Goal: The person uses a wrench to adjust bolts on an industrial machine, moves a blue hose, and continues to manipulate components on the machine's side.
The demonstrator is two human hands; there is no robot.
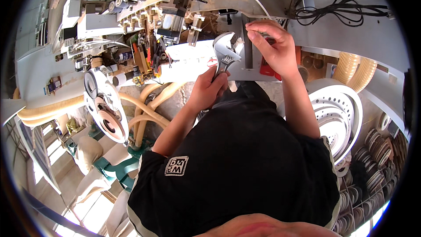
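Note:
My left hand [207, 88] is wrapped round the handle of a silver adjustable wrench [224, 56], whose jaw end points up and away from me. Right of the wrench, my right hand [278, 49] is raised above the machine's bed, thumb and fingertips drawn together in a pinch. Whatever lies between those fingertips is too small or hidden to make out. A dark metal bar [248, 57] runs between the two hands. Beneath my right wrist sits a red object [266, 68], partly covered by the hand. A ragged pale piece [238, 44] shows beside the wrench jaw.
Pliers and screwdrivers [142, 57] cluster at left, near a white wheel guard [105, 105]. Tan hoses [149, 109] cross below it. Black cables [346, 11] hang at upper right. A perforated white disc housing [335, 120] and racked discs [372, 162] stand at right.

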